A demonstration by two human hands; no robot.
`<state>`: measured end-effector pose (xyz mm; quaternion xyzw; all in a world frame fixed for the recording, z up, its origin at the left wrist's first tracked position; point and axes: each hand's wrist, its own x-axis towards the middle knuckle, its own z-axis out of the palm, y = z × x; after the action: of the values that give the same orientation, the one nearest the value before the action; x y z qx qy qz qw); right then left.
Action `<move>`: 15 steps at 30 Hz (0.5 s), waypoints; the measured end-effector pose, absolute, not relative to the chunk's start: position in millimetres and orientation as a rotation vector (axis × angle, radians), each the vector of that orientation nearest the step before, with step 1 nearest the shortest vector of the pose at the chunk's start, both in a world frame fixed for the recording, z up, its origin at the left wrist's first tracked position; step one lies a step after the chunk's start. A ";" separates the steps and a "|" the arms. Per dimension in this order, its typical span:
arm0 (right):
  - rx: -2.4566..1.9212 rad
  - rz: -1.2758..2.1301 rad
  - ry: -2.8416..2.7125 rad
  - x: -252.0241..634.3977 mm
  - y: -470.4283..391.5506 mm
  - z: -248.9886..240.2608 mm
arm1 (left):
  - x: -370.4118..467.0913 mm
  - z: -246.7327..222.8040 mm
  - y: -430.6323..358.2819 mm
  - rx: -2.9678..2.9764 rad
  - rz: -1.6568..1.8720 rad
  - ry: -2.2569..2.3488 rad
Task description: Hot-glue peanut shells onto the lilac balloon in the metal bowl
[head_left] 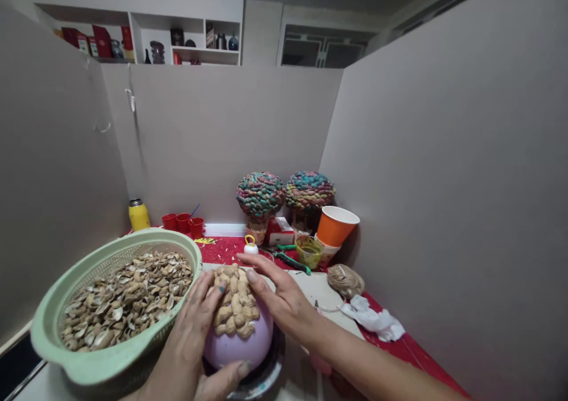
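A round lilac ball (237,348), smooth like a balloon, sits low in front of me. Peanut shells (237,303) cover its top in a tight cluster. My left hand (195,324) cups the ball's left side, its thumb across the lower front and its fingertips by the upper shells. From the right, my right hand (286,297) rests against the ball and shells, thumb on the shells and fingers reaching over the far side. The ball is held between both hands. Beneath it shows part of a dark round base with a pale rim (266,383).
A green colander (47,330) full of loose peanut shells stands at left. Behind are red cups (183,222), a yellow bottle (139,214), two colourful tree-like ornaments (261,194), green-handled pliers (293,263) and an orange bucket (335,226). Twine (345,281) and white tissue (377,319) lie right.
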<state>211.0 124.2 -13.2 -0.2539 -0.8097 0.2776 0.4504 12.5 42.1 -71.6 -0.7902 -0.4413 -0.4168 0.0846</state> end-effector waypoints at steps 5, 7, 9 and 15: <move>-0.315 0.348 -2.053 227.0 109.7 1.8 | 14.4 -73.9 45.6 -2.354 -1.225 -1.312; -0.228 0.206 -2.208 230.6 100.6 9.3 | 15.8 -71.9 44.4 -2.348 -1.222 -1.319; -0.222 0.083 -2.333 231.3 93.8 13.9 | 16.7 -68.8 42.7 -2.349 -1.218 -1.325; -0.275 -0.030 -2.400 226.7 92.5 14.7 | 18.0 -61.1 41.1 -2.340 -1.244 -1.320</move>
<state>226.7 92.5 14.7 -0.1062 -0.9288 -0.0117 0.3549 18.0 41.1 -61.1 -0.7871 -0.4442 -0.4183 0.0904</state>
